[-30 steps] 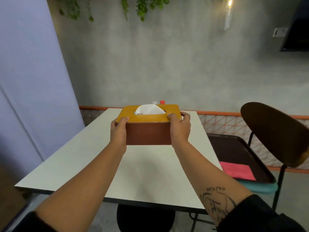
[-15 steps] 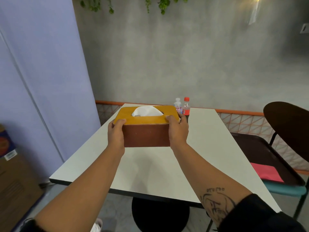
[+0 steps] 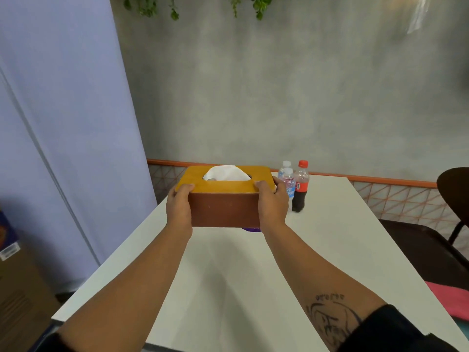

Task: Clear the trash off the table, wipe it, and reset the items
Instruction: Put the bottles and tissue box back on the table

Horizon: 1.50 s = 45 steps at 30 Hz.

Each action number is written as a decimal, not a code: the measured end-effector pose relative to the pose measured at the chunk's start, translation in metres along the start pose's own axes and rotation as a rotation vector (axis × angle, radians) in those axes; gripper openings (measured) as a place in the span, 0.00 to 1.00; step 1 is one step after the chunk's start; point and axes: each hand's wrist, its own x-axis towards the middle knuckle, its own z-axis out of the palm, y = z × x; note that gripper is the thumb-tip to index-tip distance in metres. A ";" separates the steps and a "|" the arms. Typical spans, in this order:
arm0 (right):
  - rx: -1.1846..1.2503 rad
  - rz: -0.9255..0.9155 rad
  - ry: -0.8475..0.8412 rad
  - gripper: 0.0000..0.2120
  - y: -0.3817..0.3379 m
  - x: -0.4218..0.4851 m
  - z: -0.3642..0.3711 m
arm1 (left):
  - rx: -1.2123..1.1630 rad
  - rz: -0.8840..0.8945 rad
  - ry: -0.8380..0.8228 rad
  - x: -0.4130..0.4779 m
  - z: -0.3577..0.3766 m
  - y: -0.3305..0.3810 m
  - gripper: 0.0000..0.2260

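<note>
Tissue box: rigid wooden-looking case, flat sides, probably light for its size with only soft tissue inside. Not fragile, but the smooth walls could slip, so clamping the two short ends is the sensible hold. That's what's happening: left hand on the left end, right hand on the right end, thumbs hooked over the top edge, fingers closed round the box. It's held clear of the surface, over the far half. Two bottles stand just beyond the right fingers, close enough to knock. A purple thing peeks out under the box; can't tell what.

Versus a second ago: grip unchanged, box carried left along the surface, bottles now fully visible beside the right fingers instead of hidden behind the box. Looks like the reset step, judging by the bare, clean top.
</note>
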 end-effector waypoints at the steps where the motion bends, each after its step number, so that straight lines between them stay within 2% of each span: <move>1: -0.003 -0.007 -0.004 0.22 0.001 0.004 0.001 | 0.006 0.006 -0.002 0.004 0.002 0.000 0.18; 5: -0.019 -0.006 0.005 0.22 0.008 0.033 0.012 | 0.015 0.004 0.000 0.032 0.017 -0.006 0.13; 10: -0.026 0.026 0.002 0.22 0.023 0.056 0.028 | 0.024 -0.027 0.030 0.059 0.023 -0.024 0.18; 18: -0.038 0.073 -0.018 0.24 0.046 0.086 0.064 | 0.046 -0.038 0.025 0.118 0.024 -0.040 0.18; 30: -0.117 0.142 0.009 0.25 0.046 0.149 0.096 | 0.056 -0.049 -0.168 0.209 0.053 -0.053 0.18; 36: -0.279 0.113 0.028 0.25 0.042 0.188 0.088 | 0.050 -0.079 -0.284 0.236 0.082 -0.073 0.20; 45: -0.421 0.144 0.029 0.24 0.060 0.212 0.083 | 0.112 -0.125 -0.301 0.246 0.095 -0.114 0.22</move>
